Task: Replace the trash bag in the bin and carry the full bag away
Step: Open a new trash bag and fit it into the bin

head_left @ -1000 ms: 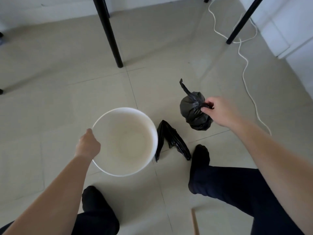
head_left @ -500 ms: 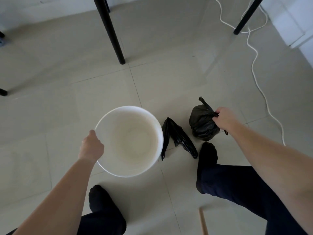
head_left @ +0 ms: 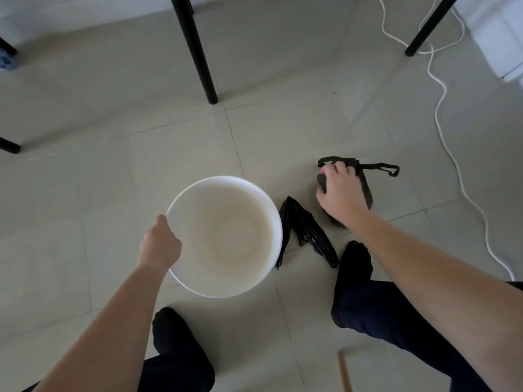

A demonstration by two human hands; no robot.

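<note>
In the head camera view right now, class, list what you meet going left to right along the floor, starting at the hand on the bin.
left hand → white bin → folded black bag → right hand on the tied full bag → white cable

Single head-worn wide-angle view, looking steeply down and forward at close range onto the pale tiled floor, both forearms reaching in from the lower edge.
</note>
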